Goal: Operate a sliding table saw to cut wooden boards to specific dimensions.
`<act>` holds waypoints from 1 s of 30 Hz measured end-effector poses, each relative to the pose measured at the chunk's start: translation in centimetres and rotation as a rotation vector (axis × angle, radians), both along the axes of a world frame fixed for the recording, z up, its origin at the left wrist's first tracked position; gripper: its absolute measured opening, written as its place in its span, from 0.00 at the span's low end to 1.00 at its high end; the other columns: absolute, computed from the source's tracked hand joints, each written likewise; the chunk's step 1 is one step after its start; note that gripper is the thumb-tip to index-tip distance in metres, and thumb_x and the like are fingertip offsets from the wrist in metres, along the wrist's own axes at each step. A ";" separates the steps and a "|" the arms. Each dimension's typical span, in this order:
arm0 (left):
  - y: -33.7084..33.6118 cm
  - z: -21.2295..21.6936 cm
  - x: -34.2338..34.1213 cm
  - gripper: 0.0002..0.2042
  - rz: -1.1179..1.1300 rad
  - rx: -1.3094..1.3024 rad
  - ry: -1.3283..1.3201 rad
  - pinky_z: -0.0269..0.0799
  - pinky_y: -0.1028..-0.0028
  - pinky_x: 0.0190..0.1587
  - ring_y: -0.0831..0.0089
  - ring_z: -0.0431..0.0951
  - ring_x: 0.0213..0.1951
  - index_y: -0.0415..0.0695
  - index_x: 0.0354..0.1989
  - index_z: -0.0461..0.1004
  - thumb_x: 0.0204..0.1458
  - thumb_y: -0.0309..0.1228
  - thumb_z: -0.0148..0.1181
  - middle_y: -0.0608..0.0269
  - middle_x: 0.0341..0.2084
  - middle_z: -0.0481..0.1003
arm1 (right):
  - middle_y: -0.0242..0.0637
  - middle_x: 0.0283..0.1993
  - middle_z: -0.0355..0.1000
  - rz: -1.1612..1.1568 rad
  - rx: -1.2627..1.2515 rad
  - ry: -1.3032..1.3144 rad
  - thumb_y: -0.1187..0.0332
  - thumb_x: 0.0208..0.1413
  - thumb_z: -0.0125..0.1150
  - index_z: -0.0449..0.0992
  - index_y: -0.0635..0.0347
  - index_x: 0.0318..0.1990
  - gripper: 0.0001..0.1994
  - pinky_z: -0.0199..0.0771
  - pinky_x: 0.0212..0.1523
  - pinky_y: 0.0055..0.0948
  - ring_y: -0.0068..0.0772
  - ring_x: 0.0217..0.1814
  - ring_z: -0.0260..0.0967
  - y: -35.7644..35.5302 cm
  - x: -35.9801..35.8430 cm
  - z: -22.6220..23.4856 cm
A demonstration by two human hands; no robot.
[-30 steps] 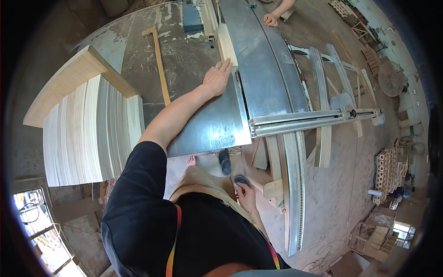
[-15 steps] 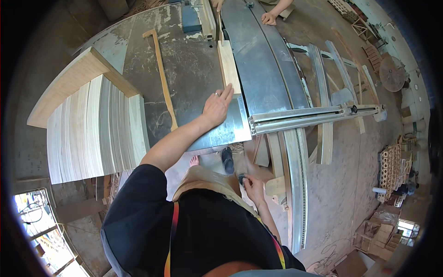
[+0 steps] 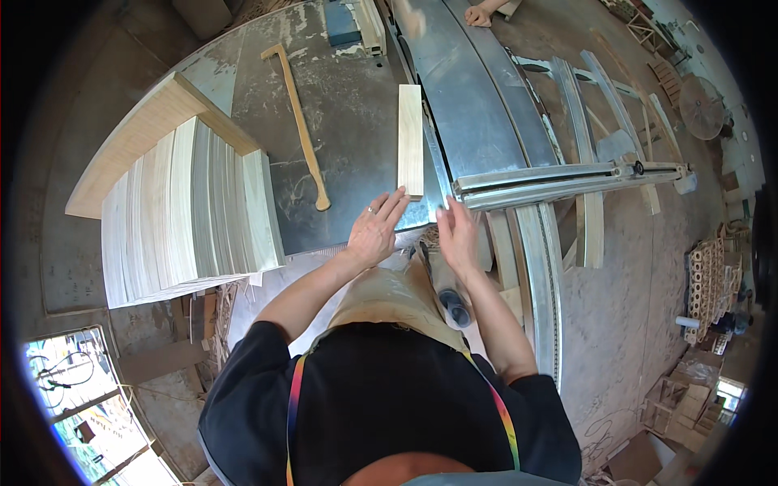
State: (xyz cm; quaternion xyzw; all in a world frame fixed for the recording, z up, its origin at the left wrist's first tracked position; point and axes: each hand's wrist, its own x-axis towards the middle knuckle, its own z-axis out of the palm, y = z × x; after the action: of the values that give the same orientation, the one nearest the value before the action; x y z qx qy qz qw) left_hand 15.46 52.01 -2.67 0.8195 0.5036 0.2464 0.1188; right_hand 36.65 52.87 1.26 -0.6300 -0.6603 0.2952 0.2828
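A pale wooden board (image 3: pixel 410 138) lies lengthwise on the dark metal table (image 3: pixel 356 138), beside the long slot. At its near end is my left hand (image 3: pixel 375 230), fingers stretched out and the tips touching or almost touching the wood. My right hand (image 3: pixel 459 239) is over the table's front edge, right of the board, near the metal rail (image 3: pixel 551 183). Its fingers are apart and I see nothing in them. A thin wooden stick with a hooked far end (image 3: pixel 298 121) rests to the left of the board.
A big stack of pale boards (image 3: pixel 190 211) stands at left, with a curved wooden panel (image 3: pixel 138 130) along its far side. Across the table a co-worker's hand (image 3: pixel 478 16) rests on the metal bed (image 3: pixel 466 97). Metal beams (image 3: pixel 571 121) and wood strips lie at right.
My right hand has come up from beside my apron to the table's front edge. My left hand has drawn back to the board's near end, and the board is nearer me.
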 end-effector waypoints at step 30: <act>-7.9 -2.2 -2.4 0.22 0.365 -1.265 -1.262 0.76 0.75 0.46 0.75 0.80 0.40 0.30 0.57 0.73 0.63 0.34 0.66 0.55 0.42 0.81 | 0.55 0.50 0.78 0.069 -0.545 0.252 0.56 0.57 0.66 0.72 0.75 0.60 0.31 0.78 0.52 0.42 0.54 0.48 0.79 -6.7 -3.0 -1.7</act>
State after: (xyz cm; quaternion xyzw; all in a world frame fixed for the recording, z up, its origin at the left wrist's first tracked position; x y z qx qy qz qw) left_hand 13.10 44.13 -4.90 0.2221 0.5083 0.3419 0.7586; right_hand 33.60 46.15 -0.43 -0.6181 -0.5376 0.5468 0.1728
